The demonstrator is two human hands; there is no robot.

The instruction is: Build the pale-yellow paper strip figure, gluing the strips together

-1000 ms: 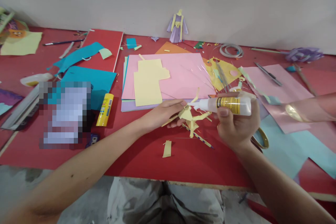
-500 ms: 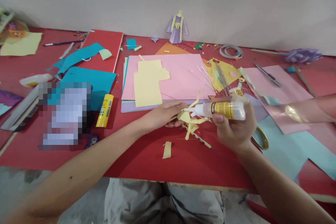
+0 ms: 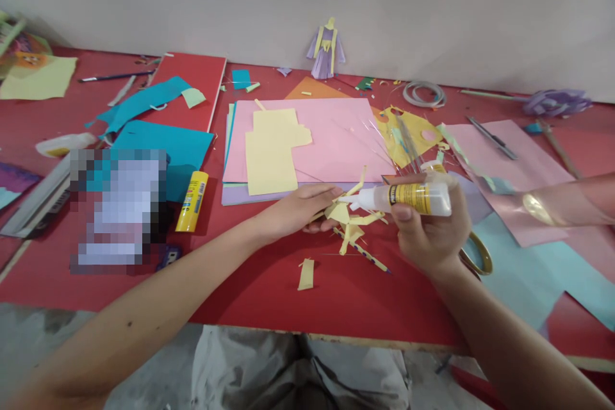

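From my end, the right hand [image 3: 432,230] is wrapped tight around the glue bottle [image 3: 408,197], which lies nearly level with its nozzle pointing left and touching the yellow paper piece [image 3: 348,218]. The left hand [image 3: 298,208] steadies that piece low over the front of the red table [image 3: 269,288], just in front of the pink sheet [image 3: 331,134]. Its fingers are stretched over one edge with the thumb below, a light pinch as far as I can tell. I judge the piece partly built: several folded strips already stick out from it and a striped stick [image 3: 365,253] runs beneath. A loose yellow strip [image 3: 305,273] lies apart, not yet attached. A purple paper doll [image 3: 327,48] stands finished against the wall.
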